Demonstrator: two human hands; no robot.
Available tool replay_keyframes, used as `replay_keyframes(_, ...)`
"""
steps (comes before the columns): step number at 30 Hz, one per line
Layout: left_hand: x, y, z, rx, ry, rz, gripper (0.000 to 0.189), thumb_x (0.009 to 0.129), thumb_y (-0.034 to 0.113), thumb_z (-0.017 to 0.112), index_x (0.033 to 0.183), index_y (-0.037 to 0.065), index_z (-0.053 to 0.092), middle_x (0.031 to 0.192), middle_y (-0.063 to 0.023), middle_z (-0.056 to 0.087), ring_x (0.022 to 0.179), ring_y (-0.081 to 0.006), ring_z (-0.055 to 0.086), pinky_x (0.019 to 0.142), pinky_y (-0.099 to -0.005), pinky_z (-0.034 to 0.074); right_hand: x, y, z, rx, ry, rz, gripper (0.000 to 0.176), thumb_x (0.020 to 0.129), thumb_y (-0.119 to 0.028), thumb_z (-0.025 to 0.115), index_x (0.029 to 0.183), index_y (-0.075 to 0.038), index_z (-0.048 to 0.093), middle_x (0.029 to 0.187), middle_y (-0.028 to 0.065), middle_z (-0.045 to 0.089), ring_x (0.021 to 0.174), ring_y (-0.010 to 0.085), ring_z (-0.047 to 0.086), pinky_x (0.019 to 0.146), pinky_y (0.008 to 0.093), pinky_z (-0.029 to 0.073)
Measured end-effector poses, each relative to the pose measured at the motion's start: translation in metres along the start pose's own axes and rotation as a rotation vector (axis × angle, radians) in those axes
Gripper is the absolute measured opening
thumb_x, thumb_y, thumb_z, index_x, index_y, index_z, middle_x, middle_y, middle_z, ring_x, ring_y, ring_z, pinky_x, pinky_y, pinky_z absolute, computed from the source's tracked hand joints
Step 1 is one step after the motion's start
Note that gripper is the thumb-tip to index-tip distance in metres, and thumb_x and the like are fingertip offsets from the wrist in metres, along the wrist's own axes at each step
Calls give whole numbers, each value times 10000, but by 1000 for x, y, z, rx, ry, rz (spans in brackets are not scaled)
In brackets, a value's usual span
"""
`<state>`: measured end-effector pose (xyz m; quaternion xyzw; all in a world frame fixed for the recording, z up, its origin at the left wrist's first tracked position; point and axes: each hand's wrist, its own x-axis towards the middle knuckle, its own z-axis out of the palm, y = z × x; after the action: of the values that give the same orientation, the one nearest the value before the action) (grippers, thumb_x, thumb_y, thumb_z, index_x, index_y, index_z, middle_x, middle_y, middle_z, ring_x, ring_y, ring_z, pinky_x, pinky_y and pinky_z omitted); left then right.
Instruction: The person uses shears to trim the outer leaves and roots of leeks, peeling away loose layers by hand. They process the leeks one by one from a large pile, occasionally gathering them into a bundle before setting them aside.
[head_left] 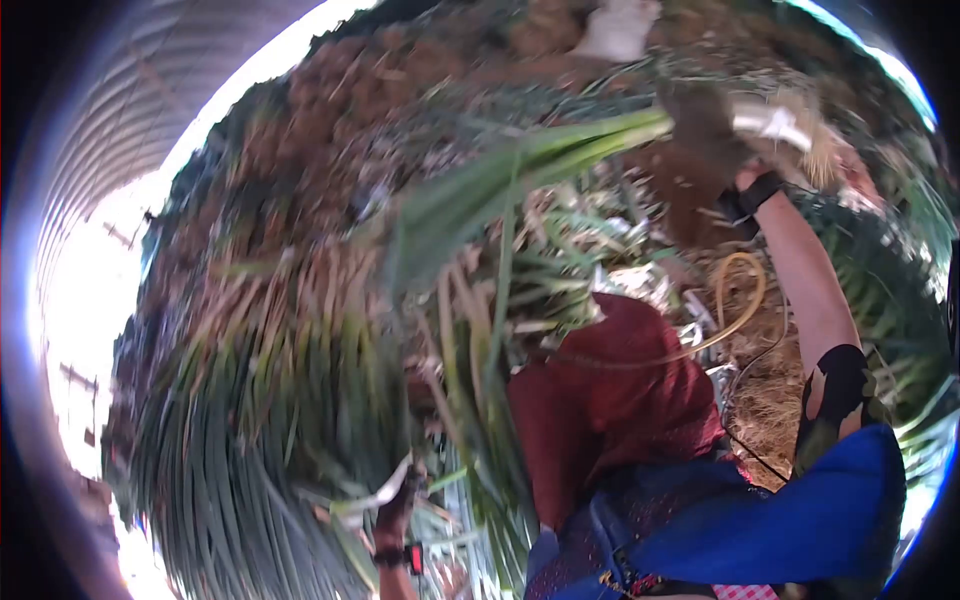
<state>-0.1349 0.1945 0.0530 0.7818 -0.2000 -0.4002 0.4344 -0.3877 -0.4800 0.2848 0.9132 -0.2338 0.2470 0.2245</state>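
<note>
My right hand (pixel 703 128), in a dark glove, is closed round a leek (pixel 590 148) at the upper right. The leek's long green leaves stretch left, blurred by motion, and its white shaft (pixel 775 122) and pale roots (pixel 822 155) stick out to the right of my fist. Low in the view, my left hand (pixel 395 508), also gloved and with a band on the wrist, is closed at a pale leek leaf (pixel 375 497). Its fingers are partly smeared.
A large heap of leeks (pixel 220 450) lies at the left. Stripped leaves (pixel 590 225) litter the ground in the middle. A yellow hose (pixel 760 285) loops beside my knee in dark red cloth (pixel 620 390). More leeks (pixel 890 290) lie at the right. A white bag (pixel 618 30) is at the back.
</note>
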Motion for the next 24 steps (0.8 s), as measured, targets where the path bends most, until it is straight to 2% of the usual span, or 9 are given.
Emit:
replay_keyframes(2,11,-22,-5,70,118,-84,358,973,295,590,1197,26,666,1085,-53,705,991,-155,632,902,-299,489,-40,30,34,129,-215,264,370,809,-186,653,1139,-21,632,825,177,681,733,344,680,658,458,521)
replay_keyframes(3,19,-17,-5,156,44,164,297,927,224,604,1106,6,694,962,-77,718,906,-171,655,837,-308,515,-58,36,50,225,-304,354,317,816,-194,647,1076,-12,652,808,180,681,716,320,681,650,425,528)
replay_keyframes(4,22,10,3,370,93,140,274,886,137,595,1106,-1,681,896,-84,720,840,-180,662,769,-304,527,-77,39,56,332,-391,446,275,824,-201,641,1013,-4,671,791,182,680,699,296,682,642,393,534)
replay_keyframes(6,36,26,15,118,9,98,334,900,104,590,1205,-24,637,1032,-54,691,895,-136,628,775,-269,502,-118,40,45,924,-613,678,264,795,-233,693,906,6,685,745,139,675,648,218,664,629,359,535)
replay_keyframes(8,48,44,26,54,-60,64,386,915,155,592,1269,-1,576,1133,-70,631,998,-154,577,858,-284,450,-164,36,49,1292,-454,895,279,803,-265,720,873,3,681,713,73,658,645,145,635,621,321,521)
replay_keyframes(16,60,105,66,255,-281,-1,664,977,356,601,1523,92,331,1535,-136,393,1410,-226,374,1190,-347,241,-273,31,-1,1923,-337,1367,194,868,-152,631,969,14,632,835,88,670,708,165,649,668,295,539)
replay_keyframes(17,46,126,92,-39,-116,98,403,967,190,614,1343,54,560,1294,-78,569,1068,-169,595,869,-281,512,-291,31,1,1919,-311,1358,205,863,-158,636,981,9,641,829,85,671,702,162,645,677,294,540)
replay_keyframes(20,81,161,131,-53,61,444,399,862,25,604,1257,-31,603,1077,-64,679,917,-105,612,748,-236,488,-313,14,-30,1806,-264,1405,221,869,-175,666,1021,-17,638,845,71,666,688,158,634,648,288,529)
replay_keyframes(24,104,265,208,327,84,683,634,834,59,675,1424,-14,454,1347,-142,577,798,-126,592,678,-265,506,-332,-2,-45,2075,-227,1340,286,893,-239,675,1049,-2,635,899,80,664,717,175,627,668,316,553)
